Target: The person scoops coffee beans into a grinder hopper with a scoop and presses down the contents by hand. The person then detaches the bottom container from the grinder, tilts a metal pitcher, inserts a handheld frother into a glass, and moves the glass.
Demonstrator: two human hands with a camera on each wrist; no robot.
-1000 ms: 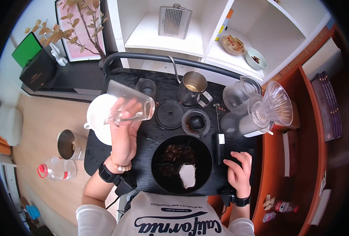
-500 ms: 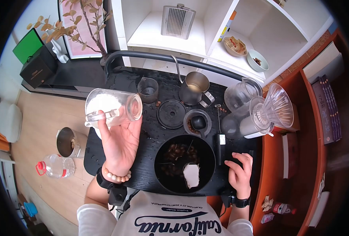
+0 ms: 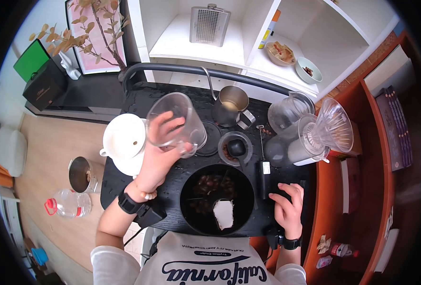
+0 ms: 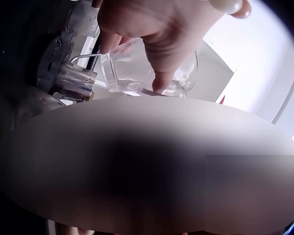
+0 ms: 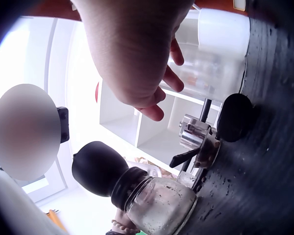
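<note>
My left hand (image 3: 158, 164) grips a clear glass mug (image 3: 198, 128) over the left side of the black table. The mug is tilted, with its wide mouth toward the upper left and its thick base to the lower right. In the left wrist view, the thumb lies at the handle of the mug (image 4: 130, 68). My right hand (image 3: 288, 209) holds nothing, its fingers loosely bent beside a black handheld frother (image 3: 264, 178). Between the hands stands a coffee grinder (image 3: 186, 213) with beans in its dark round top; its glass jar (image 5: 161, 205) shows in the right wrist view.
A white dripper (image 3: 122, 135) stands left of the mug. Behind are a gooseneck kettle (image 3: 224, 114) and a small bowl (image 3: 243, 156) with a black scoop (image 3: 237, 147). Glass vessels (image 3: 286, 114) and a clear ribbed dripper (image 3: 335, 126) stand at the right.
The left hand has turned over and moved right with the glass mug, whose base faced right and whose mouth now shows at the upper left. The right hand has stayed in place.
</note>
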